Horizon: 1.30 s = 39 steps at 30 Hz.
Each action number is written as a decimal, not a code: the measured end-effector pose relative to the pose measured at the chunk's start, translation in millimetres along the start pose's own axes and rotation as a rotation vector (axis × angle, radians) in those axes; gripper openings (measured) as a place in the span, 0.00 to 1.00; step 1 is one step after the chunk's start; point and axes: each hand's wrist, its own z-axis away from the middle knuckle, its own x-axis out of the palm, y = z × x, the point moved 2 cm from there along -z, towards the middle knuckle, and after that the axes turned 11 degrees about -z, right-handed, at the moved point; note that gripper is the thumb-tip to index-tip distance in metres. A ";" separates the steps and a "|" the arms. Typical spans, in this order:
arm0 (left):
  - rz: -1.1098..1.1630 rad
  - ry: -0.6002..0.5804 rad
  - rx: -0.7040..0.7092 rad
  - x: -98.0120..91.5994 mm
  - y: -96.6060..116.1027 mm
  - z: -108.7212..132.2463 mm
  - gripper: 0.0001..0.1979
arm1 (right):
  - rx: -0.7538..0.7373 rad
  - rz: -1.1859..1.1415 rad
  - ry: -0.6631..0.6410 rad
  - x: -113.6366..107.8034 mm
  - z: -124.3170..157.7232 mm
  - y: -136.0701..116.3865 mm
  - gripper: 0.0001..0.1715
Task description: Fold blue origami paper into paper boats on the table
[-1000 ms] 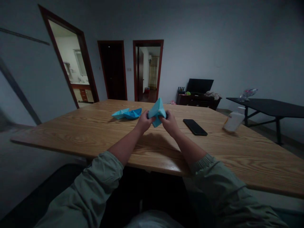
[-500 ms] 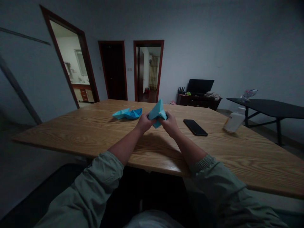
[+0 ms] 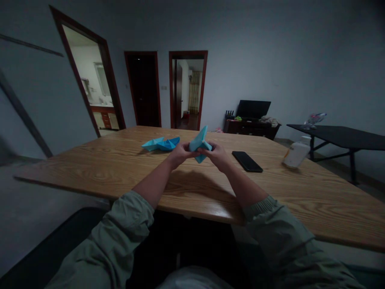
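Between my two hands, above the wooden table (image 3: pixel 120 168), is a piece of folded light blue paper (image 3: pixel 198 141) with a pointed tip standing up. My left hand (image 3: pixel 181 154) grips its left side, thumb toward the middle. On the other side my right hand (image 3: pixel 219 155) pinches the right part of the paper. Some of the fingers are hidden behind the folds. To the left of my left hand sit two folded paper boats, a light blue paper boat (image 3: pixel 150 144) and a darker blue paper boat (image 3: pixel 169 144), touching each other.
A black phone (image 3: pixel 247 161) lies right of my right hand. Farther right stands a whitish bottle (image 3: pixel 296 153). The table's near edge runs under my forearms. Beyond are a black table (image 3: pixel 345 134) and a TV (image 3: pixel 254 109) on a cabinet.
The folded paper has tilted slightly to the right and its shape has shifted a little. Both hands have spread slightly apart at the wrists. The boats, phone and bottle stay put.
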 end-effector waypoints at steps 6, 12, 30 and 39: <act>0.036 -0.085 -0.028 -2.3 -1.3 1.6 0.21 | 0.048 -0.035 -0.026 1.9 3.4 -7.1 0.23; 0.149 -0.167 -0.074 -4.1 -5.6 3.0 0.20 | 0.063 -0.091 -0.071 1.7 2.8 -5.1 0.23; 0.476 -0.044 -0.079 -12.7 -4.4 0.2 0.08 | 0.190 -0.607 -0.056 -6.6 -3.4 5.5 0.10; 0.554 -0.075 -0.136 -3.6 -6.1 -1.7 0.09 | 0.273 -0.629 -0.005 3.3 -5.1 7.6 0.07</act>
